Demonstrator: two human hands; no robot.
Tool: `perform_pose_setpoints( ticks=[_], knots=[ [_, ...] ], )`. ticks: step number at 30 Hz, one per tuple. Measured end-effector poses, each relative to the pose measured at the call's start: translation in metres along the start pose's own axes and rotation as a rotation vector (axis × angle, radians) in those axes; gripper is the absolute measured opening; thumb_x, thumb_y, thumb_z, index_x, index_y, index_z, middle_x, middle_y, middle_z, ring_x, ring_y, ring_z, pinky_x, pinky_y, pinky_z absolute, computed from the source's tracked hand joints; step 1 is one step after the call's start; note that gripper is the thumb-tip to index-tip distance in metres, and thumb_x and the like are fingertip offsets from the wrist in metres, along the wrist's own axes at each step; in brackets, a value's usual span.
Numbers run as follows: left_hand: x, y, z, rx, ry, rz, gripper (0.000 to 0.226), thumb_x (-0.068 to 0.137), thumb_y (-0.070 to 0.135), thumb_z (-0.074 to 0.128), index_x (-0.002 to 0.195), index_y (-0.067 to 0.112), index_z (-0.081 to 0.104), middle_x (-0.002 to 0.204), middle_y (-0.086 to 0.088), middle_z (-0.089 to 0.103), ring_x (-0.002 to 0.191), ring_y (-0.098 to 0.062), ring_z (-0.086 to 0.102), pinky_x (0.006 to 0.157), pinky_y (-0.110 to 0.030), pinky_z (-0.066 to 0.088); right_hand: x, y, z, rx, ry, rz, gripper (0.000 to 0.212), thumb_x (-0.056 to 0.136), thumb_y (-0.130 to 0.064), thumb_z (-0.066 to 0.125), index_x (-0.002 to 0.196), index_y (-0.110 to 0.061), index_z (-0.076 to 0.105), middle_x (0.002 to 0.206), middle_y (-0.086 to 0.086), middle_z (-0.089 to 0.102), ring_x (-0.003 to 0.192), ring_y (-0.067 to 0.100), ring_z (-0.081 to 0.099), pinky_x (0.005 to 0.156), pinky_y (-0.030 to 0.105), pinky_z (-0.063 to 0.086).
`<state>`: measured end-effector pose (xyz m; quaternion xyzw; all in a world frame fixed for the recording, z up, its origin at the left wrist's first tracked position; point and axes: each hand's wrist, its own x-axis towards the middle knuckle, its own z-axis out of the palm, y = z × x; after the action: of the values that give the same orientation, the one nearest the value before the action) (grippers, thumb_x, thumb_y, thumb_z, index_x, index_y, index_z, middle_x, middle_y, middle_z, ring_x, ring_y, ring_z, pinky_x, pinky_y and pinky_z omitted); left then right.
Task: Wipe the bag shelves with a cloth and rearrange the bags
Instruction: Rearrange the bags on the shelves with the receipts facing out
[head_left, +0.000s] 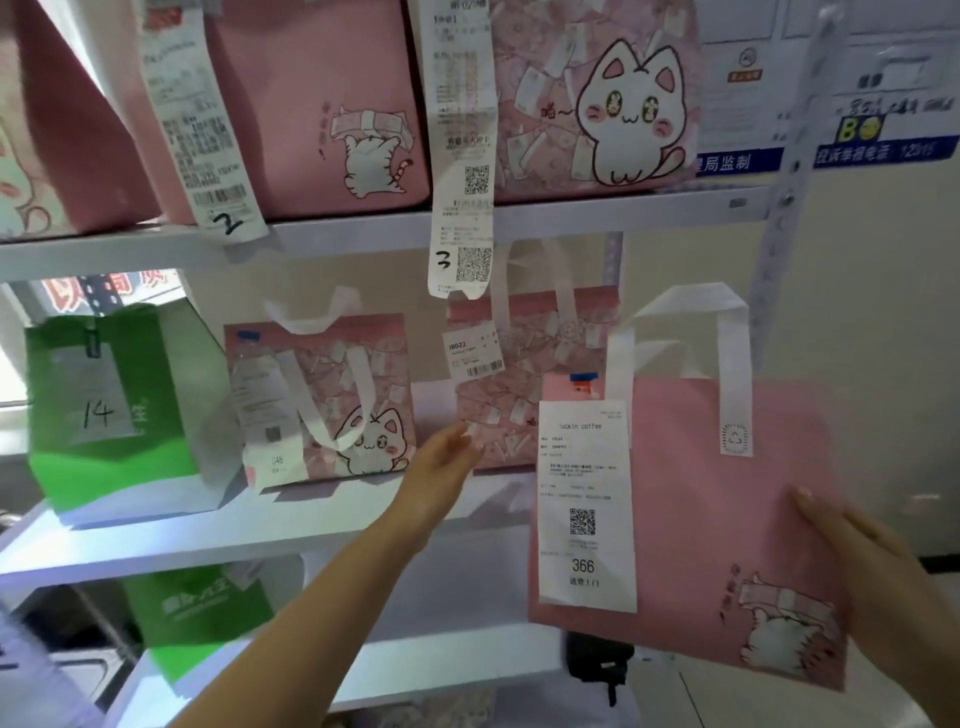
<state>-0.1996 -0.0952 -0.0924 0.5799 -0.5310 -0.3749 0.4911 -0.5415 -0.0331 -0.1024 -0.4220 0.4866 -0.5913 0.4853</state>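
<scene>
"Why is the pink bag (691, 519) off the shelf?"

"My right hand (872, 566) grips its side to hold it clear, receipt (586, 504) facing me. My left hand (441, 467), fingers straight and holding nothing, reaches for the patterned bag (524, 395) on the middle shelf (171, 535)."

"Any room?"

"A gap between it and the cat bag (322, 400); the green bag (104, 410) sits farther left."

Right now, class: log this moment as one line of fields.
phase: rearranging | right hand: holds pink bag off shelf | left hand: open, reaching to patterned bag on middle shelf | cloth: unseen
</scene>
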Motion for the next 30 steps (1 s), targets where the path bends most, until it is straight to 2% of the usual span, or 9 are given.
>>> perform_pose_setpoints(
  ticks=[4, 9, 11, 13, 18, 22, 24, 26, 30],
  knots=[
    [-0.036, -0.002, 0.013, -0.045, -0.044, 0.018, 0.056, 0.090, 0.043, 0.057, 0.141, 0.029, 0.039, 0.131, 0.008, 0.056, 0.119, -0.009, 0.054, 0.102, -0.035, 0.042, 0.002, 0.001, 0.014, 0.003, -0.112, 0.030, 0.020, 0.082, -0.033, 0.063, 0.083, -0.015, 0.071, 0.083, 0.000, 0.075, 0.062, 0.009, 0.069, 0.055, 0.027, 0.058],
    [-0.076, -0.006, 0.011, -0.142, -0.072, -0.050, 0.073, 0.075, 0.074, 0.052, 0.136, 0.034, 0.047, 0.125, 0.012, 0.062, 0.116, -0.008, 0.057, 0.103, -0.035, 0.043, 0.003, 0.000, 0.031, 0.003, -0.151, 0.068, 0.017, 0.086, -0.031, 0.059, 0.082, -0.018, 0.069, 0.068, -0.009, 0.073, 0.055, 0.007, 0.068, 0.045, 0.023, 0.053],
    [-0.089, -0.008, 0.007, -0.134, -0.078, -0.044, 0.051, 0.085, 0.062, 0.049, 0.127, 0.034, 0.054, 0.116, 0.014, 0.067, 0.109, -0.005, 0.061, 0.095, -0.028, 0.048, 0.001, 0.004, 0.039, 0.015, -0.164, 0.069, 0.014, 0.091, -0.028, 0.056, 0.087, -0.019, 0.066, 0.066, -0.009, 0.072, 0.054, 0.007, 0.067, 0.045, 0.024, 0.055],
    [-0.100, -0.008, 0.003, -0.117, -0.077, -0.033, 0.026, 0.095, 0.040, 0.050, 0.117, 0.031, 0.059, 0.110, 0.013, 0.070, 0.102, -0.004, 0.065, 0.087, -0.023, 0.051, -0.003, 0.006, 0.048, 0.024, -0.182, 0.073, 0.013, 0.091, -0.025, 0.056, 0.088, -0.018, 0.066, 0.064, -0.009, 0.072, 0.053, 0.006, 0.067, 0.047, 0.025, 0.056],
    [-0.116, -0.012, -0.012, -0.056, -0.033, -0.045, 0.023, 0.098, 0.027, 0.047, 0.112, 0.021, 0.065, 0.109, 0.006, 0.071, 0.098, -0.006, 0.067, 0.080, -0.018, 0.052, -0.008, 0.011, 0.064, 0.013, -0.234, 0.088, 0.018, 0.083, -0.031, 0.065, 0.076, -0.016, 0.072, 0.066, -0.005, 0.072, 0.053, 0.007, 0.067, 0.046, 0.021, 0.053],
    [-0.123, -0.016, -0.024, -0.057, 0.005, -0.058, 0.024, 0.099, 0.028, 0.046, 0.109, 0.021, 0.067, 0.107, 0.004, 0.072, 0.095, -0.008, 0.068, 0.079, -0.019, 0.053, -0.009, 0.012, 0.076, -0.031, -0.256, 0.090, 0.055, 0.035, -0.058, 0.079, 0.077, -0.023, 0.076, 0.073, -0.003, 0.074, 0.060, 0.009, 0.069, 0.049, 0.022, 0.054],
    [-0.125, -0.015, -0.030, -0.081, 0.002, -0.065, 0.024, 0.098, 0.027, 0.047, 0.108, 0.020, 0.067, 0.105, 0.004, 0.073, 0.093, -0.008, 0.069, 0.074, -0.015, 0.052, -0.011, 0.014, 0.079, -0.015, -0.248, 0.061, 0.070, 0.024, -0.066, 0.081, 0.081, -0.025, 0.076, 0.077, -0.003, 0.075, 0.064, 0.009, 0.069, 0.055, 0.023, 0.057],
    [-0.126, -0.013, -0.034, -0.106, -0.020, -0.059, 0.023, 0.098, 0.025, 0.047, 0.109, 0.018, 0.067, 0.103, 0.006, 0.073, 0.092, -0.006, 0.069, 0.070, -0.014, 0.052, -0.016, 0.013, 0.082, -0.014, -0.240, 0.040, 0.069, 0.028, -0.065, 0.081, 0.084, -0.025, 0.076, 0.081, -0.003, 0.075, 0.068, 0.010, 0.070, 0.059, 0.024, 0.058],
    [-0.117, -0.008, -0.038, -0.129, -0.031, -0.025, 0.018, 0.097, 0.023, 0.049, 0.105, 0.024, 0.066, 0.100, 0.012, 0.072, 0.092, -0.003, 0.068, 0.072, -0.015, 0.052, -0.027, 0.008, 0.078, 0.025, -0.224, 0.062, 0.039, 0.052, -0.050, 0.074, 0.083, -0.025, 0.076, 0.080, -0.003, 0.075, 0.065, 0.010, 0.070, 0.057, 0.024, 0.057]
  ],
)
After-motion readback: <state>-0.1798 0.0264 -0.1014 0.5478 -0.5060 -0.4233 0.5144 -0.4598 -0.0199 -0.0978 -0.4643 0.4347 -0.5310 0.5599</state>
